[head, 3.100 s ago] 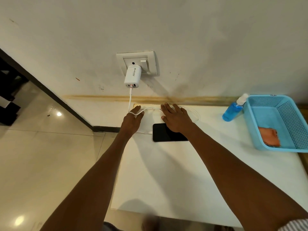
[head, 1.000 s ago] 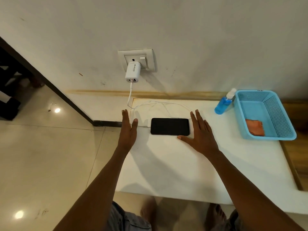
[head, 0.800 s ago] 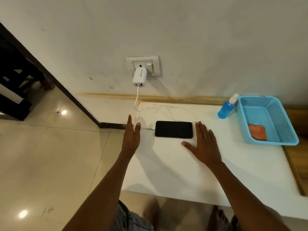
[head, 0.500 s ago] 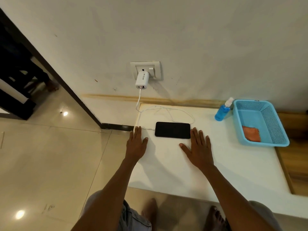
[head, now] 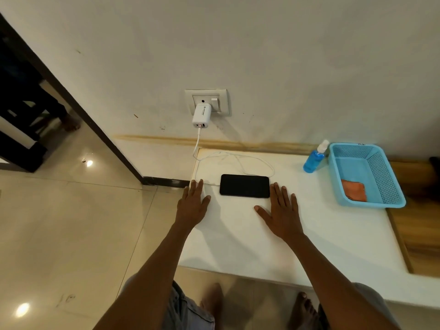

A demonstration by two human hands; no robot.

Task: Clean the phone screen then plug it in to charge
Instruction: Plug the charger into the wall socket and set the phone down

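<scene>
Black and unlit, the phone [head: 244, 186] lies flat, screen up, on the white surface [head: 262, 246] between your two hands, with the white cable [head: 238, 160] looping from its left end up to the charger [head: 201, 116] in the wall socket [head: 207, 102]. Your left hand [head: 193, 206] and right hand [head: 282, 211] rest palm down just beside it, each grip wide, fingers straight, holding nothing.
</scene>
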